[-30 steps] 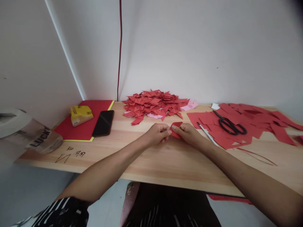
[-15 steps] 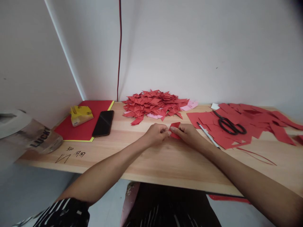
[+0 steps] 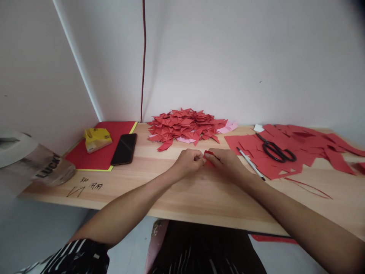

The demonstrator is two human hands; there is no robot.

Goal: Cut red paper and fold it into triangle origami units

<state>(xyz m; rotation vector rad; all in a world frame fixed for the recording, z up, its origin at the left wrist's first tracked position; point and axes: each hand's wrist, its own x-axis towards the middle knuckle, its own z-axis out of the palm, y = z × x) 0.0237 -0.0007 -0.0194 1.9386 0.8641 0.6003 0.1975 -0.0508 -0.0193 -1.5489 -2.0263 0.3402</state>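
Observation:
Between my two hands, just over the middle of the table, is a small piece of red paper, mostly covered by fingers. My right hand grips it with the thumb on top. My left hand is curled in a pinch at the paper's left edge, the fingertips meeting those of the right. Behind them lies a heap of folded red paper pieces, with some pink ones among them.
To the right, red paper sheets and scraps carry black-handled scissors and a pen. On the left are a phone, a yellow packet on a red sheet, and a clear container. A wall stands behind.
My right hand has turned over slightly and covers more of the red paper, so less of it shows. My left hand stays nearly in place.

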